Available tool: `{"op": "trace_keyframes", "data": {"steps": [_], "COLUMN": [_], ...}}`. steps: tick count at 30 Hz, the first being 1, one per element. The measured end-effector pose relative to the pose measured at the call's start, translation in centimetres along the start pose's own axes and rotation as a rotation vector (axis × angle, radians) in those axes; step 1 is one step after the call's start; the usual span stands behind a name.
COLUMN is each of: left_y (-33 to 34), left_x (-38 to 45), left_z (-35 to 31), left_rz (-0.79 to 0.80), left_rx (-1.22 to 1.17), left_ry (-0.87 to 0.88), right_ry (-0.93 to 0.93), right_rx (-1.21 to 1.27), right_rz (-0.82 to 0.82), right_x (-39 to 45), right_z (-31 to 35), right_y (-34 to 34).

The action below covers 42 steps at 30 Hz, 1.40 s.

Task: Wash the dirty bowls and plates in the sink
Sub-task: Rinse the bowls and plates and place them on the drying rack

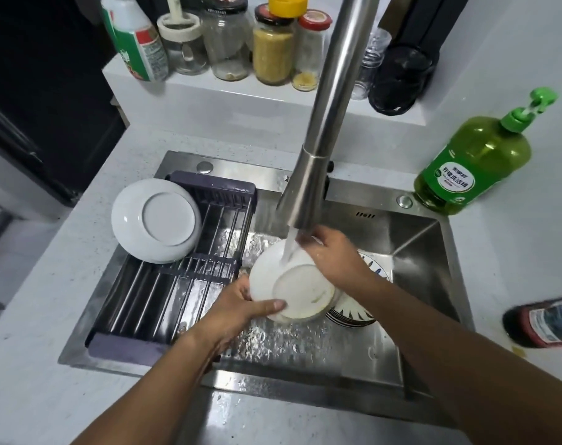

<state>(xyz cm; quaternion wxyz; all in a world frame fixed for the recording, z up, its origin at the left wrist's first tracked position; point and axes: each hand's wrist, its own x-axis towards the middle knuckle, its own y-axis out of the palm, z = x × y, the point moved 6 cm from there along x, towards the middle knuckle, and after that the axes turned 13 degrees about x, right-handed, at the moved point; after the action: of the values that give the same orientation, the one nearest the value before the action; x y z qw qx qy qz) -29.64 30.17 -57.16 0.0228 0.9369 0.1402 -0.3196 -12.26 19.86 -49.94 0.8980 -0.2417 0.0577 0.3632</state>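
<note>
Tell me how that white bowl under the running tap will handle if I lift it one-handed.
The white bowl is wet and glazed, so probably slippery. It looks like rigid ceramic, likely to chip against the steel sink. Both hands hold it now, which seems wiser.

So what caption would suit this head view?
Both hands, left hand and right hand, hold a white bowl under the running tap.

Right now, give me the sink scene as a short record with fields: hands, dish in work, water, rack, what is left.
left hand: grips near edge of white bowl, thumb on its underside
right hand: holds bowl's far rim under the faucet
water: running onto the bowl's upturned base
rack: one white plate, upside down, leaning at its far left corner
left in sink: patterned dishes beneath the bowl; count unclear
soap bottle: green, on counter right of sink
</note>
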Motion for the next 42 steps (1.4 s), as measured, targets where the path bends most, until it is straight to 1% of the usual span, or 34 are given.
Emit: {"op": "trace_keyframes", "data": {"steps": [2,4,6,7,9,10,11,13,14,15,16,17,18,20,21,23,25,27,28,30,31,33,35,37,38,39,42], "left_y": [0.4,1.0,1.7,1.9,1.9,1.7,1.5,1.0,0.8,0.6,0.6,0.7,1.0,1.5,1.8,2.3,2.1,1.0,0.3,-0.6,-0.7,-0.3,0.3,1.3,1.8,2.2,3.2], "left_x": [-0.4,-0.4,-0.6,-0.7,-0.7,-0.8,-0.9,-1.2,-1.4,-1.5,-1.6,-1.7,-1.6,-1.1,-0.9,-0.7,-0.7,-0.6,-0.2,0.6,1.1,1.7,2.0,2.0,2.0,2.0,2.3], "left_z": [-0.3,-0.5,-1.0,-1.2,-1.4,-1.5,-1.3,-0.8,-0.6,-0.5,-0.4,-0.5,-0.6,-0.5,-0.4,-0.2,-0.1,-0.2,-0.4,-1.3,-1.8,-2.4,-2.2,-2.0,-2.0,-2.1,-1.2], "left_rz": [0.019,0.022,0.013,0.001,-0.019,-0.028,-0.032,-0.050,-0.071,-0.086,-0.094,-0.097,-0.102,-0.121,-0.134,-0.155,-0.182,-0.227,-0.238,-0.192,-0.133,0.004,0.090,0.132,0.122,0.078,-0.127], "left_rx": [-0.031,-0.120,-0.174,-0.173,-0.167,-0.174,-0.196,-0.268,-0.306,-0.350,-0.411,-0.487,-0.579,-0.749,-0.808,-0.858,-0.775,-0.590,-0.516,-0.454,-0.475,-0.579,-0.704,-0.797,-0.825,-0.843,-0.908], "left_ry": [0.010,0.001,0.008,0.017,0.032,0.031,0.029,0.024,0.020,0.022,0.032,0.046,0.050,0.034,0.029,0.018,-0.005,-0.023,-0.031,-0.037,-0.050,-0.115,-0.166,-0.157,-0.140,-0.128,-0.123], "right_ry": [0.009,-0.038,-0.079,-0.144,-0.276,-0.294,-0.243,0.041,0.189,0.295,0.357,0.386,0.390,0.449,0.510,0.602,0.608,0.622,0.619,0.569,0.543,0.535,0.553,0.572,0.575,0.592,0.603], "right_rx": [-0.145,-0.318,-0.368,-0.417,-0.613,-0.660,-0.602,-0.379,-0.295,-0.235,-0.202,-0.177,-0.094,0.143,0.255,0.433,0.461,0.373,0.368,0.369,0.356,0.338,0.350,0.371,0.374,0.391,0.565], "right_rz": [-0.039,-0.065,-0.064,-0.036,0.072,0.108,0.090,-0.018,-0.079,-0.108,-0.130,-0.171,-0.218,-0.349,-0.421,-0.503,-0.535,-0.535,-0.539,-0.438,-0.394,-0.379,-0.431,-0.495,-0.524,-0.549,-0.664], "right_x": [0.9,1.4,1.1,1.0,0.5,0.5,0.9,2.5,3.1,3.3,3.3,2.9,2.6,1.4,0.8,-0.3,-0.9,-1.1,-0.9,-0.1,0.5,1.3,1.4,0.8,0.4,0.0,-1.5], "right_z": [-0.1,-0.1,0.0,0.2,1.1,1.5,1.6,0.4,-0.5,-1.2,-1.8,-2.1,-2.6,-4.0,-4.9,-6.1,-6.4,-6.1,-6.1,-5.6,-5.4,-5.4,-5.4,-5.6,-5.7,-5.9,-6.1], "right_y": [0.9,2.7,4.7,5.8,7.7,8.0,7.8,5.9,5.0,4.3,3.7,3.0,2.6,2.6,3.0,3.7,3.3,2.2,1.7,1.2,1.1,0.9,0.7,0.6,0.8,1.3,3.9]}}
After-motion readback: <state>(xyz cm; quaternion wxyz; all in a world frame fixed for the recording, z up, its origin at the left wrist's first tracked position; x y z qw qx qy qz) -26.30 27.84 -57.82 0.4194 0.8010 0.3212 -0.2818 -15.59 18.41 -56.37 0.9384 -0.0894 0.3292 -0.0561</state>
